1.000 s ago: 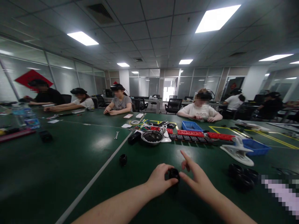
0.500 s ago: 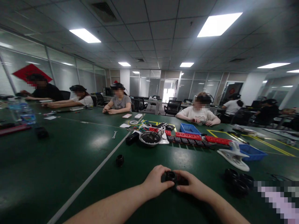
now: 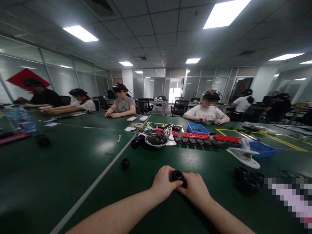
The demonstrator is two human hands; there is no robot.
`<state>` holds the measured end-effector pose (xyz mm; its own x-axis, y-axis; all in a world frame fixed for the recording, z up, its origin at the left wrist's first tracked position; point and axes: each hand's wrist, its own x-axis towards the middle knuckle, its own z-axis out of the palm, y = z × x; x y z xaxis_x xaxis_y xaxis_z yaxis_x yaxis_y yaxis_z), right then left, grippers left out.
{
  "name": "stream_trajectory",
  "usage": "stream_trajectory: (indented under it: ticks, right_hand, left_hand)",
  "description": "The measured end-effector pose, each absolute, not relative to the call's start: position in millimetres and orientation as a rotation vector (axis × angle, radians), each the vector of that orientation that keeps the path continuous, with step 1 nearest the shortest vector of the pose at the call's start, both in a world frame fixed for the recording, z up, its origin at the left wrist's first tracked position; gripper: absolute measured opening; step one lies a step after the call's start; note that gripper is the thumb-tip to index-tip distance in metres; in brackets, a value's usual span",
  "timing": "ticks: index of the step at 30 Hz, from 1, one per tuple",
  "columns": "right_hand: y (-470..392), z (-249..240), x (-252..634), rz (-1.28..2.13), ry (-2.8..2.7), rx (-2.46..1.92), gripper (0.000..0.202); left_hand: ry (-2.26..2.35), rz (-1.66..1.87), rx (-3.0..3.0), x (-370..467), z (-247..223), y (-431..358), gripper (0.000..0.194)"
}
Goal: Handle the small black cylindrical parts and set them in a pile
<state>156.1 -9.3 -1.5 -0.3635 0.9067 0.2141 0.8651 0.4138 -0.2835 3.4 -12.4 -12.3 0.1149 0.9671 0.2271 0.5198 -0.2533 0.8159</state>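
Note:
A round black part [image 3: 177, 175] with a hole in its top is held between both hands, low over the green table [image 3: 97, 156]. My left hand [image 3: 163, 182] grips its left side, thumb at the near side and fingers behind. My right hand [image 3: 196, 189] is closed against its right side, its thumb meeting the left thumb at the front. A similar black ring-shaped part [image 3: 125, 164] lies alone to the left. Several more black rings [image 3: 249, 182] form a cluster on the right.
Beyond the hands are a silver-rimmed bowl [image 3: 156, 141], red strips [image 3: 196, 135], blue bins [image 3: 263, 149] and a white clip-like stand [image 3: 243, 154]. A small wrench [image 3: 119, 138] and water bottles [image 3: 25, 120] are leftward. Other people sit around the table.
My right hand has drawn in closer around the black part; its fingers were more spread. The camera view has tilted slightly, so the table objects appear higher.

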Motion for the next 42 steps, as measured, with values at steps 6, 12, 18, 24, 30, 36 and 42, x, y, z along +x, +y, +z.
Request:
stream_trajectory:
  ticks: [6, 12, 18, 24, 30, 36, 42]
  right_hand:
    - [-0.9, 1.0, 169.3, 0.466, -2.402, -1.33, 0.05]
    - [12.6, 10.2, 187.1, 1.031, -2.374, -1.155, 0.031]
    - [3.6, 1.5, 169.7, 0.676, -2.317, -1.408, 0.02]
    - [-6.5, -3.2, 157.8, 0.225, -2.332, -1.51, 0.026]
    - [4.4, 7.4, 179.8, 0.878, -2.398, -1.178, 0.032]
    - [5.1, 10.1, 181.2, 0.957, -2.337, -1.257, 0.023]
    - [-4.8, -1.0, 158.8, 0.293, -2.335, -1.562, 0.017]
  left_hand:
    - [1.176, 0.934, 2.023, -5.0, -6.9, -9.3, 0.035]
    - [1.039, 0.848, 2.08, -10.4, -3.3, -6.3, 0.036]
    - [1.293, 0.92, 1.974, -0.8, -8.2, -10.8, 0.036]
    - [1.353, 0.999, 1.949, 1.2, -12.0, -13.0, 0.039]
    - [1.184, 0.928, 2.124, -8.2, -8.1, -11.1, 0.041]
    - [1.102, 0.877, 2.117, -8.2, -3.8, -11.4, 0.041]
    - [1.371, 0.922, 1.987, 1.6, -7.7, -14.2, 0.04]
